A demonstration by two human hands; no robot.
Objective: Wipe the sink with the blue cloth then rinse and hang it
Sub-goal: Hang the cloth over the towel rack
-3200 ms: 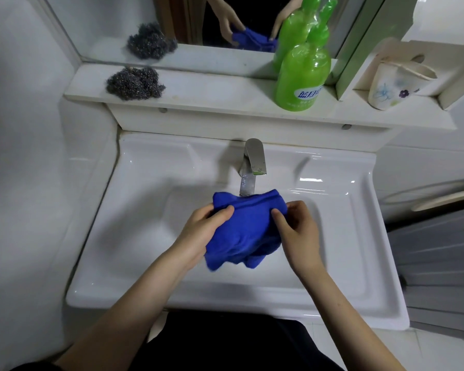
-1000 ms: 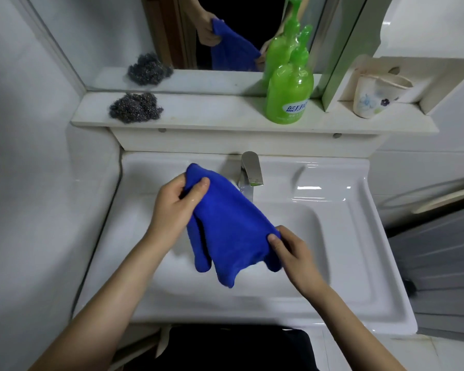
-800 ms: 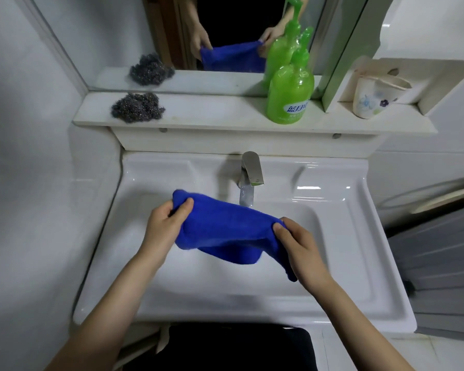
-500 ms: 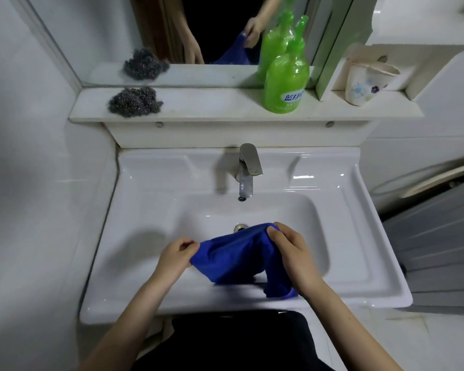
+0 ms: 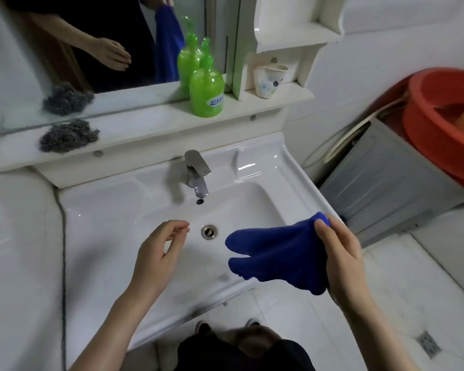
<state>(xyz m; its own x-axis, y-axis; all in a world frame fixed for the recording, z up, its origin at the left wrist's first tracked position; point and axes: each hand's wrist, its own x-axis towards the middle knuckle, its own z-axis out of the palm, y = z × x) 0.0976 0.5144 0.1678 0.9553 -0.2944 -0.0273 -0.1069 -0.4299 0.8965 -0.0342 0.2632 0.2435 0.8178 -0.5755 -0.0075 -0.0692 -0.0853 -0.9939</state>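
Observation:
The blue cloth (image 5: pixel 276 254) hangs bunched from my right hand (image 5: pixel 339 254), which grips its upper corner above the right front edge of the white sink (image 5: pixel 113 223). My left hand (image 5: pixel 160 254) hovers over the basin left of the drain (image 5: pixel 209 232), fingers loosely curled and apart, holding nothing. The chrome tap (image 5: pixel 196 175) stands at the back of the basin with no water running.
A shelf behind the sink carries a steel-wool pad (image 5: pixel 67 135), a green soap bottle (image 5: pixel 206 87) and a floral cup (image 5: pixel 269 80). A mirror (image 5: pixel 91 44) rises above it. To the right are a grey appliance (image 5: pixel 381 180) and a red tub (image 5: pixel 445 121).
My left hand let go of the cloth, which now hangs from my right hand alone and has moved right, off the basin centre. The view has swung to the right.

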